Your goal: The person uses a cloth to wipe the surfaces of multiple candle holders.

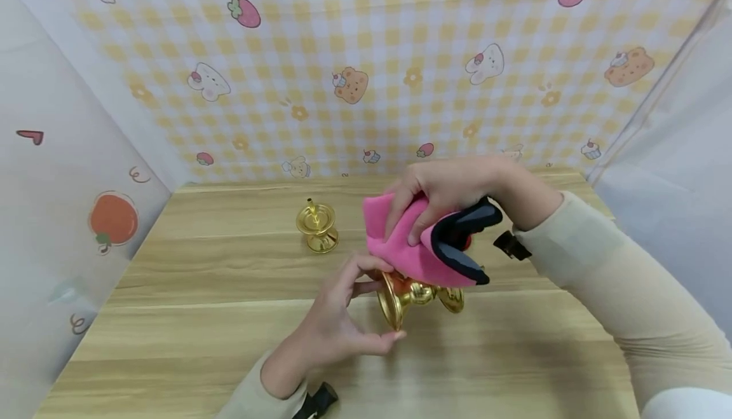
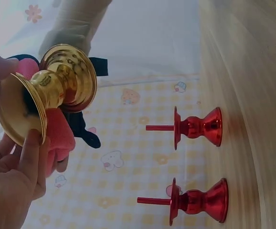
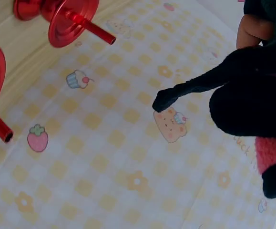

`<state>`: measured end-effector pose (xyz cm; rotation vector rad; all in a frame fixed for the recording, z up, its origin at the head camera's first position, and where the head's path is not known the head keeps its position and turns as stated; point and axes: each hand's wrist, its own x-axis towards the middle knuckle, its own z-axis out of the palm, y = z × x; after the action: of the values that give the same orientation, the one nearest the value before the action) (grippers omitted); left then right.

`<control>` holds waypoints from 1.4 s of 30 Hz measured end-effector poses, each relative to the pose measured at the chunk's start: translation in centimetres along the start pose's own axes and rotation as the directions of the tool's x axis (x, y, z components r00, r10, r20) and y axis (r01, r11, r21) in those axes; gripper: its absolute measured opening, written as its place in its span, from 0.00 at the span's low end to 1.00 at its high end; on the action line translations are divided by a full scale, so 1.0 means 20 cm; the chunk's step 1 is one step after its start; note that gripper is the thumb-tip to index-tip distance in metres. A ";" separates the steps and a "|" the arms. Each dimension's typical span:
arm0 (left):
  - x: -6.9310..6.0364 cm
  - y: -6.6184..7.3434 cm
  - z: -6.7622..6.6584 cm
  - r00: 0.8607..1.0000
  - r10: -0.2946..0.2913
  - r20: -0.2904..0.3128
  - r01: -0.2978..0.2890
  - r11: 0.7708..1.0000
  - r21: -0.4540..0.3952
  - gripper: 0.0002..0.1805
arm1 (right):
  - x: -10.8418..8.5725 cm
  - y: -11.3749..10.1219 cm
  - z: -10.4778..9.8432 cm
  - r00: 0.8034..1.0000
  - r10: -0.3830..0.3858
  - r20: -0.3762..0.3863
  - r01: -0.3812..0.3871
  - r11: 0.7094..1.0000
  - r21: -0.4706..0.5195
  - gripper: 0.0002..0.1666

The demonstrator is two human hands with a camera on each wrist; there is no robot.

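My left hand (image 1: pixel 337 320) grips a gold candlestick (image 1: pixel 422 293) by the rim of its wide round end, thumb below and fingers above. The candlestick lies tilted on its side in the air over the table. In my right hand (image 1: pixel 454 184) is a folded pink cloth (image 1: pixel 394 250) with black edging, pressed against the upper side of the candlestick. The left wrist view shows the hollow underside of the candlestick (image 2: pixel 14 107), with the pink cloth (image 2: pixel 60 136) behind it. Dark cloth (image 3: pixel 252 102) hides most of the right hand in the right wrist view.
A second gold candlestick (image 1: pixel 317 228) stands upright at the back of the wooden table (image 1: pixel 229 266). Two red candlesticks (image 2: pixel 199 126) stand on the table, mostly hidden behind the cloth in the head view. A patterned fabric wall (image 1: pixel 377 44) rises behind the table.
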<state>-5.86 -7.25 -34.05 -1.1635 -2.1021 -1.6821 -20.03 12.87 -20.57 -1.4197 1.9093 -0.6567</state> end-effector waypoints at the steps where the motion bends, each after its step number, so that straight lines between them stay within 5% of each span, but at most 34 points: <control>1: 0.00 0.00 0.00 1.000 0.012 0.007 -0.012 1.000 -0.002 0.39 | -0.01 0.01 0.01 1.000 -0.028 -0.015 0.028 1.000 0.000 0.12; 6: 0.01 0.02 -0.02 0.996 0.087 0.034 -0.085 0.995 -0.047 0.39 | -0.05 0.05 0.06 0.980 -0.173 -0.097 0.178 0.983 0.043 0.15; 11: 0.02 0.00 -0.03 0.977 0.190 0.092 -0.181 0.978 -0.100 0.40 | -0.05 0.13 0.11 0.922 -0.317 -0.224 0.337 0.940 0.056 0.17; 14: 0.01 0.00 -0.03 0.974 0.203 0.100 -0.188 0.973 -0.136 0.40 | -0.05 0.15 0.14 0.865 -0.335 -0.374 0.361 0.932 0.000 0.18; 18: 0.01 0.00 -0.03 0.978 0.199 0.054 -0.189 0.970 -0.155 0.40 | -0.04 0.16 0.19 0.741 -0.366 -0.563 0.388 0.918 -0.085 0.22; 21: 0.02 -0.01 -0.05 0.980 0.200 0.015 -0.196 0.970 -0.147 0.40 | -0.02 0.17 0.25 0.653 -0.409 -0.638 0.469 0.879 -0.084 0.28; 23: 0.02 -0.01 -0.05 0.980 0.201 -0.004 -0.199 0.970 -0.143 0.40 | -0.01 0.19 0.28 0.622 -0.436 -0.650 0.540 0.840 -0.046 0.32; 30: 0.02 -0.02 -0.06 0.959 0.271 -0.083 -0.283 0.934 -0.219 0.40 | 0.01 0.28 0.35 0.640 -0.563 -0.523 0.697 0.712 0.087 0.35; 34: 0.02 -0.03 -0.07 0.944 0.299 -0.137 -0.326 0.910 -0.257 0.40 | 0.00 0.32 0.38 0.610 -0.603 -0.514 0.746 0.656 0.116 0.41; 37: 0.02 -0.03 -0.07 0.941 0.308 -0.139 -0.334 0.910 -0.245 0.40 | 0.00 0.34 0.41 0.610 -0.586 -0.534 0.749 0.647 0.146 0.41; 42: 0.02 -0.02 -0.08 0.933 0.327 -0.150 -0.355 0.908 -0.224 0.40 | 0.01 0.36 0.46 0.620 -0.558 -0.551 0.731 0.666 0.149 0.24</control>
<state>-6.96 -8.55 -33.51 -1.3802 -1.5433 -1.8212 -17.74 14.58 -31.92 -1.8226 1.3903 -1.7595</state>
